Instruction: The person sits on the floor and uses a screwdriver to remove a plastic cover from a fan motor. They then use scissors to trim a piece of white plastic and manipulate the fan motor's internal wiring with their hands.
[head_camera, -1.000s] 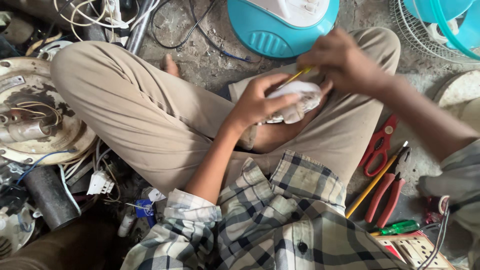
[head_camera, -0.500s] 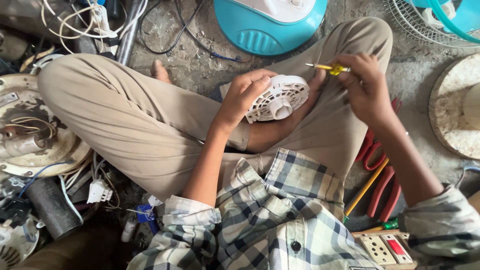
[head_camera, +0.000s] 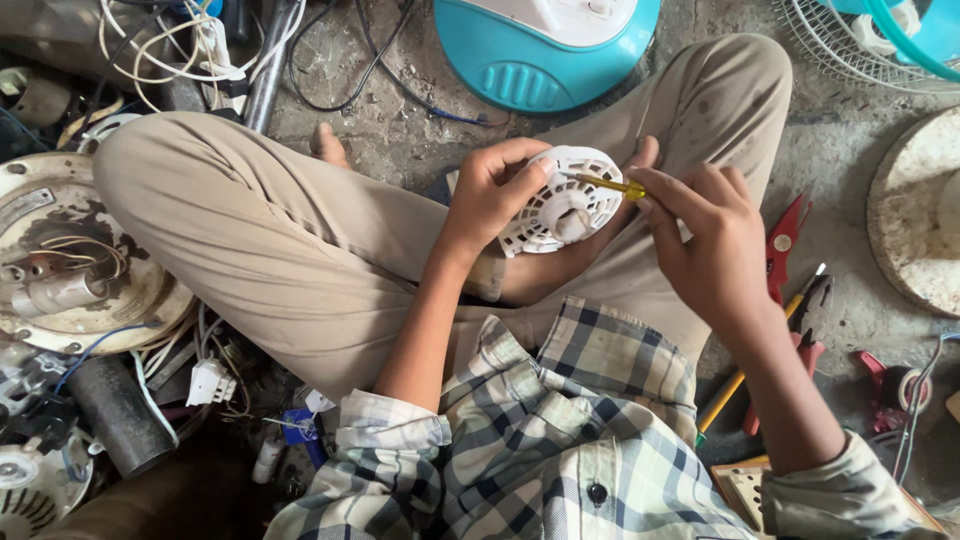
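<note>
Left hand (head_camera: 492, 197) grips white housing (head_camera: 562, 203); right hand (head_camera: 712, 243) grips screwdriver (head_camera: 607, 184).

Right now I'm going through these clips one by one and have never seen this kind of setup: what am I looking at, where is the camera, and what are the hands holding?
There is no machine here, only a person sitting cross-legged on a concrete floor. The single camera is worn on their head and looks down at their lap, so the checked shirt and tan trousers are their own.

The left hand holds a round white slotted plastic fan part. The right hand pinches a thin yellow-handled screwdriver, its tip against that part.

Around them lie a turquoise fan base, a wire fan grille, red-handled pliers, a rusty round motor plate and loose white wires.
</note>
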